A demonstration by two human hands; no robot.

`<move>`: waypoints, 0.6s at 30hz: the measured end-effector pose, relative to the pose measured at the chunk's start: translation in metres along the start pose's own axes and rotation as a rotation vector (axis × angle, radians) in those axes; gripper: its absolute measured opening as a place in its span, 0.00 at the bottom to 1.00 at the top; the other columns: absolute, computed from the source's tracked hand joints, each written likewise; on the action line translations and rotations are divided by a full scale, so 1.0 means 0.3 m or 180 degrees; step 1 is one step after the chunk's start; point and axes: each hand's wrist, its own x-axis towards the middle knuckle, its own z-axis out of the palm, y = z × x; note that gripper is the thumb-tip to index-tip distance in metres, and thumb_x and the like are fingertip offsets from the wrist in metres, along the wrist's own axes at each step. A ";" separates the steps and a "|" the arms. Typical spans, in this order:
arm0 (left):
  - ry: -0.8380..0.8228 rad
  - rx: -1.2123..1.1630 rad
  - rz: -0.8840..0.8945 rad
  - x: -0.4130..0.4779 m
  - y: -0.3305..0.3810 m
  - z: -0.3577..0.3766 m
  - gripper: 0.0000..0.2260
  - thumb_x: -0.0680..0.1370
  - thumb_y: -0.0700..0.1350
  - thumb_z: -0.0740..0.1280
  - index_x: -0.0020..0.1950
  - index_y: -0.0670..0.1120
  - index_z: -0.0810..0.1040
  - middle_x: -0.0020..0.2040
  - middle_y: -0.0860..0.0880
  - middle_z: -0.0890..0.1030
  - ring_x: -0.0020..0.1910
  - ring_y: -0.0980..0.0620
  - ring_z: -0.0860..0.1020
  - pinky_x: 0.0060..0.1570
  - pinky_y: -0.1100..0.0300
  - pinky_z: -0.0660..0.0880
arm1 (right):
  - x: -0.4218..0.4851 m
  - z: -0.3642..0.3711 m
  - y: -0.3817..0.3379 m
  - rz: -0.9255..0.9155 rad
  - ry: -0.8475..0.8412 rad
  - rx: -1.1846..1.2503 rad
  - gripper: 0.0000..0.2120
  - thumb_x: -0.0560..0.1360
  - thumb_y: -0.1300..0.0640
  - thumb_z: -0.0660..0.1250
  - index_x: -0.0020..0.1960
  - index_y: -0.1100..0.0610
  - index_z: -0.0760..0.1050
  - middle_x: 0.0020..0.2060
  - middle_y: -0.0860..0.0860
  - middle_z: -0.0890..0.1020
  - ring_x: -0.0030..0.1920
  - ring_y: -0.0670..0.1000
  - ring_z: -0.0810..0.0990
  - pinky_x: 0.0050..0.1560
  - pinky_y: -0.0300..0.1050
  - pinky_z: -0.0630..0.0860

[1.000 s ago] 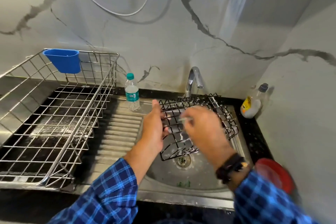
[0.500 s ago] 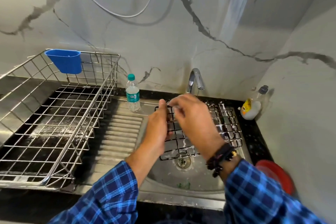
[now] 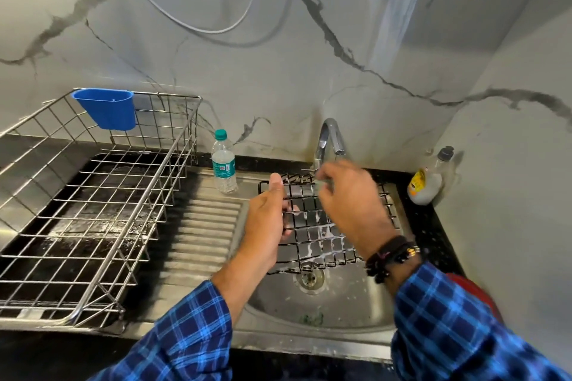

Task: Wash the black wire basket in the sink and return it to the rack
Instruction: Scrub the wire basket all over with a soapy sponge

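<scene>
The black wire basket (image 3: 312,235) lies tilted over the steel sink (image 3: 340,303), streaked with white suds. My left hand (image 3: 267,219) grips its left edge, thumb up. My right hand (image 3: 349,207) is over the basket's far side just below the tap (image 3: 329,139). Its fingers are pinched on a small pale scrub pad (image 3: 322,184) that is blurred by motion. The steel dish rack (image 3: 102,195) stands on the drainboard to the left. No water runs from the tap.
A blue plastic cup (image 3: 106,108) hangs on the rack's back rim. A small water bottle (image 3: 223,164) stands between rack and sink. A dish soap bottle (image 3: 428,179) sits in the back right corner. A red object (image 3: 473,291) lies at the sink's right, partly behind my sleeve.
The basket has dropped from a steep tilt to lie flatter over the sink. My right hand has moved from its middle up to the far edge near the tap.
</scene>
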 end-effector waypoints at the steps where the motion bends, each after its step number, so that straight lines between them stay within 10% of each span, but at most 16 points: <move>1: -0.0028 0.0013 0.0096 -0.006 0.004 0.008 0.20 0.84 0.61 0.55 0.42 0.49 0.76 0.35 0.52 0.78 0.31 0.56 0.73 0.24 0.65 0.67 | -0.002 0.021 -0.046 -0.0271 0.0030 0.0095 0.06 0.79 0.61 0.67 0.53 0.54 0.79 0.50 0.48 0.81 0.49 0.44 0.79 0.56 0.38 0.78; 4: -0.0131 0.0031 0.0243 -0.024 0.013 0.008 0.23 0.85 0.58 0.53 0.38 0.50 0.78 0.25 0.56 0.76 0.25 0.61 0.74 0.25 0.68 0.68 | 0.002 0.050 -0.115 -0.0738 0.0175 0.0269 0.05 0.77 0.63 0.69 0.51 0.57 0.81 0.48 0.49 0.82 0.47 0.46 0.80 0.53 0.39 0.79; 10: -0.0214 0.0855 0.0796 -0.031 -0.038 -0.054 0.29 0.82 0.63 0.53 0.41 0.40 0.76 0.35 0.47 0.74 0.33 0.52 0.73 0.31 0.62 0.70 | 0.074 -0.048 0.058 0.0423 -0.0377 -0.0368 0.05 0.79 0.56 0.68 0.55 0.53 0.79 0.50 0.50 0.82 0.47 0.45 0.81 0.53 0.42 0.82; 18: -0.0257 0.0902 0.1537 -0.003 -0.062 -0.070 0.29 0.79 0.71 0.54 0.30 0.48 0.65 0.26 0.51 0.64 0.25 0.50 0.62 0.26 0.54 0.59 | 0.038 -0.077 -0.086 -0.0380 -0.0459 0.0491 0.09 0.81 0.60 0.64 0.56 0.50 0.81 0.46 0.39 0.79 0.37 0.34 0.76 0.36 0.25 0.72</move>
